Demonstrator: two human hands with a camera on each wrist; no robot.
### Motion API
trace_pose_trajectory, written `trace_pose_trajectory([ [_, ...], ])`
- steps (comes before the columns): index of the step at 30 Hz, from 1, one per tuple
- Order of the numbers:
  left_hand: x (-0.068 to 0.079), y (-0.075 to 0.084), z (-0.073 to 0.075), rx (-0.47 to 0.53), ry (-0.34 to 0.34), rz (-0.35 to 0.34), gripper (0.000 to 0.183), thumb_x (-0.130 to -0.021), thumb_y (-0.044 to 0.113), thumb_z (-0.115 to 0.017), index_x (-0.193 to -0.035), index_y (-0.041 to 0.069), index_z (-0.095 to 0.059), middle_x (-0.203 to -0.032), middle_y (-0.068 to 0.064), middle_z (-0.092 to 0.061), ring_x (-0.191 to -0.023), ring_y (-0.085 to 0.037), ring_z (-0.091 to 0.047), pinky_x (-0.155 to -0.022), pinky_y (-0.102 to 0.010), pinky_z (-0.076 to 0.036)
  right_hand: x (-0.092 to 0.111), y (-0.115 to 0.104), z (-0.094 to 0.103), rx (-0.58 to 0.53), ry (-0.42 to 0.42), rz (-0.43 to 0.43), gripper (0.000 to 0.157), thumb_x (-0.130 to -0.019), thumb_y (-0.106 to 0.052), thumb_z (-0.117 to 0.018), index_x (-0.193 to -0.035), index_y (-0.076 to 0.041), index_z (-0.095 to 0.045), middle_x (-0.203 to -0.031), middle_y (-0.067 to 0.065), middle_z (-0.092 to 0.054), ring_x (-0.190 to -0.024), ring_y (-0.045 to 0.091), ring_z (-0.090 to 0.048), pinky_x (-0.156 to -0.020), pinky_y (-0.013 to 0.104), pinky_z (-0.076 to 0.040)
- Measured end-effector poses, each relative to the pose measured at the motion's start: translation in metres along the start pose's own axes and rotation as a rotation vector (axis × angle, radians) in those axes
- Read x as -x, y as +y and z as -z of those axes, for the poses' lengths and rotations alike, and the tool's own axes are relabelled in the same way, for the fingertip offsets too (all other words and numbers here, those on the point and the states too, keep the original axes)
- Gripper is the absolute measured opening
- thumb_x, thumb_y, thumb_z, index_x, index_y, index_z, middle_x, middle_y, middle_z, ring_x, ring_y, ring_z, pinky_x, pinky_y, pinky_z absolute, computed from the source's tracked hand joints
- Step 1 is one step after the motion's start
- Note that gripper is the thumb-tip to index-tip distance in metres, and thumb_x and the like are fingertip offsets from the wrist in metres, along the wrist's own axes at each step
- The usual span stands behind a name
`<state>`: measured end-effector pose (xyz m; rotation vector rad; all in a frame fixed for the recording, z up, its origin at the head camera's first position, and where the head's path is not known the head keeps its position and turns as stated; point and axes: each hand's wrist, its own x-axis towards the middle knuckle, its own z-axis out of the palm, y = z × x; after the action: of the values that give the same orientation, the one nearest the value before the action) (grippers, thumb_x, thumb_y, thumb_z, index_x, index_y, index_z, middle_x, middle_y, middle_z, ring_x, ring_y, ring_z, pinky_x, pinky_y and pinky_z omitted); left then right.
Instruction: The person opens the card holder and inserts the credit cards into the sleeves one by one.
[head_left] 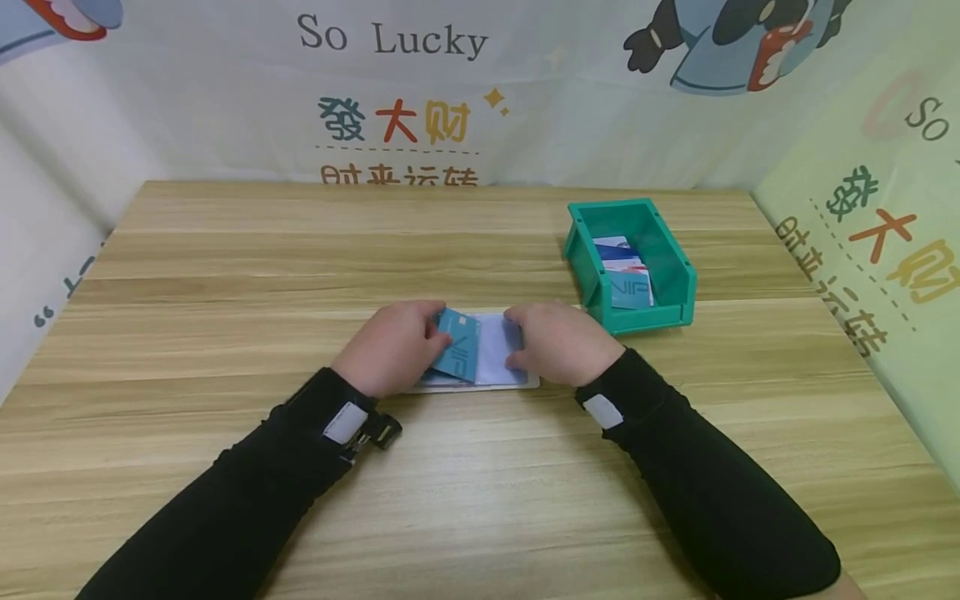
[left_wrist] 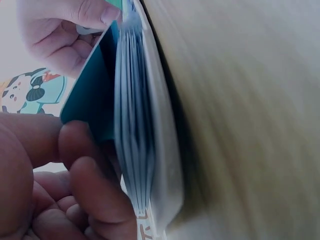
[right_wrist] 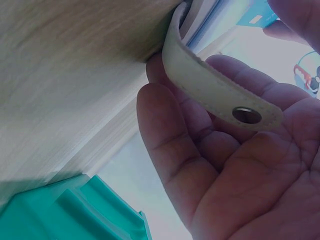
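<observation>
A card holder (head_left: 498, 379) with a stack of clear sleeves (left_wrist: 132, 120) lies open on the table. Its pale strap (right_wrist: 215, 90) with a metal snap extends in front of my right palm. My left hand (head_left: 397, 346) pinches a blue VIP card (head_left: 461, 346) by its left edge. That card lies over the sleeves, tilted away from them in the left wrist view. At the holder's right end, my right hand (head_left: 562, 342) grips its edge, thumb and fingers on the sleeve side.
A green bin (head_left: 675, 312) stands just beyond my right hand, with several cards (head_left: 630, 287) inside. The wooden table (head_left: 480, 492) reaches back to a printed cloth (head_left: 555, 125), which also hangs at both sides.
</observation>
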<state>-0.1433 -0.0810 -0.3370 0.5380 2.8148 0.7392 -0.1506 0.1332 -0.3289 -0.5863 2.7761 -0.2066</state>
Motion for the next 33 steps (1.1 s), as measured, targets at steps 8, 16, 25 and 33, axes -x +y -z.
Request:
trace_pose_trajectory([
  [8, 0.0017, 0.0041, -0.0004, 0.008, 0.01, -0.006, 0.048, -0.094, 0.024, -0.057, -0.135, 0.002, -0.047, -0.09, -0.004, -0.059, -0.074, -0.017, -0.051, -0.067, -0.033, -0.045, 0.0008, -0.0015, 0.0014, -0.001, -0.005, 0.0, 0.059, -0.083, -0.036, -0.071, -0.132, -0.008, -0.052, -0.119, 0.008, -0.06, -0.098, 0.02, -0.052, -0.094, 0.042, -0.044],
  [16, 0.0011, 0.0041, -0.0004, 0.022, -0.001, -0.037, 0.046, -0.086, 0.01, -0.054, -0.131, 0.003, -0.052, -0.112, -0.008, -0.061, -0.086, -0.019, -0.051, -0.077, -0.035, -0.045, 0.0013, -0.0007, 0.0012, -0.003, -0.004, 0.001, 0.059, -0.083, -0.035, -0.071, -0.132, -0.008, -0.052, -0.118, 0.007, -0.06, -0.096, 0.019, -0.052, -0.093, 0.041, -0.044],
  [25, 0.0023, 0.004, 0.0046, -0.031, -0.052, -0.08, 0.046, -0.088, 0.008, -0.05, -0.133, 0.004, -0.05, -0.13, -0.012, -0.053, -0.1, -0.017, -0.047, -0.092, -0.041, -0.042, 0.0011, 0.0002, 0.001, 0.003, -0.006, 0.007, 0.059, -0.083, -0.034, -0.07, -0.133, -0.008, -0.051, -0.12, 0.008, -0.059, -0.097, 0.019, -0.052, -0.094, 0.042, -0.043],
  [33, 0.0032, 0.0035, 0.0038, -0.068, -0.098, -0.107, 0.063, -0.082, 0.024, -0.063, -0.137, 0.002, -0.044, -0.126, -0.012, -0.05, -0.094, -0.018, -0.047, -0.086, -0.037, -0.045, 0.0011, 0.0007, 0.0011, 0.001, -0.009, 0.004, 0.059, -0.084, -0.033, -0.07, -0.133, -0.007, -0.051, -0.121, 0.008, -0.059, -0.099, 0.019, -0.052, -0.094, 0.042, -0.043],
])
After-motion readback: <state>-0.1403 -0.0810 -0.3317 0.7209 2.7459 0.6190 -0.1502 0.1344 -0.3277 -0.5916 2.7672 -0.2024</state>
